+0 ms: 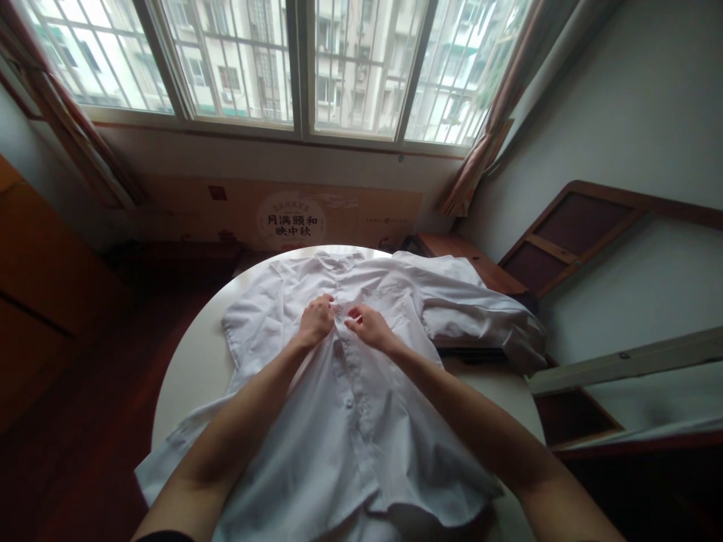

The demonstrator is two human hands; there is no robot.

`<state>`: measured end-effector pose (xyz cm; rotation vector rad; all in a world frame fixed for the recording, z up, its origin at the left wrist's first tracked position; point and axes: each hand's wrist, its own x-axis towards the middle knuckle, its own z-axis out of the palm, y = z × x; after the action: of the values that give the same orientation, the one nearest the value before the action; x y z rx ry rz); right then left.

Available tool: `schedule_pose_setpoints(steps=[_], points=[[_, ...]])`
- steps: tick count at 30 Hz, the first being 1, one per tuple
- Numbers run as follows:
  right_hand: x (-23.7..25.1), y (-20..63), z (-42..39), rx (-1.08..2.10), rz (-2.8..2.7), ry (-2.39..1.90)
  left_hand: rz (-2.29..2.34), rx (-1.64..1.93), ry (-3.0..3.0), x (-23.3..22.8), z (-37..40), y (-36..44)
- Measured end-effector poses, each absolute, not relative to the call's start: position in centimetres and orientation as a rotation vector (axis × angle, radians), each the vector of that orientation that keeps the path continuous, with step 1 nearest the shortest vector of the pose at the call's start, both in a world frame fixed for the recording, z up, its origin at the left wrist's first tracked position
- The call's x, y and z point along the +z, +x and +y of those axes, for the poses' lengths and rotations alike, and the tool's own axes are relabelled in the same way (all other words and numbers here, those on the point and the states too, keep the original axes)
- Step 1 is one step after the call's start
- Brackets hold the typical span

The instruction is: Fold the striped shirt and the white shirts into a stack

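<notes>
A white button-up shirt (305, 429) lies front side up across a round table, its collar at the far edge and its hem toward me. My left hand (317, 319) is closed on the shirt's front placket in the chest area, pinching the cloth. Just to its right, my right hand (367, 325) has thumb and fingertips drawn together on the facing edge of the placket. Any button between the fingers is too small to make out. Below the hands the two front edges run down side by side, with a button visible partway.
The round white table (186, 376) shows along its left rim. More white cloth (480, 312) lies at the right over a dark object. Beyond stand a brown wooden cabinet (452, 252), a wood-framed panel (576, 226), curtains (474, 165) and a barred window (361, 68).
</notes>
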<state>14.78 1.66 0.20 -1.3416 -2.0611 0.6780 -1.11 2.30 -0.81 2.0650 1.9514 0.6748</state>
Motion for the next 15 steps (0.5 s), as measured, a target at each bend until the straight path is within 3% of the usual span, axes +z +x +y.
schedule_pose_setpoints(steps=[5, 8, 15], points=[[1.2, 19.2, -9.1, 0.393, -2.576, -1.047, 1.571, 0.528, 2.550, 1.8, -6.2, -2.2], [0.9, 21.5, -14.6, 0.495, -2.750, -0.914, 1.095, 0.248, 2.647, 1.3, -12.9, -2.6], [0.4, 21.9, -17.8, 0.752, -2.787, -1.042, 1.054, 0.041, 2.654, -1.5, -17.6, -3.0]])
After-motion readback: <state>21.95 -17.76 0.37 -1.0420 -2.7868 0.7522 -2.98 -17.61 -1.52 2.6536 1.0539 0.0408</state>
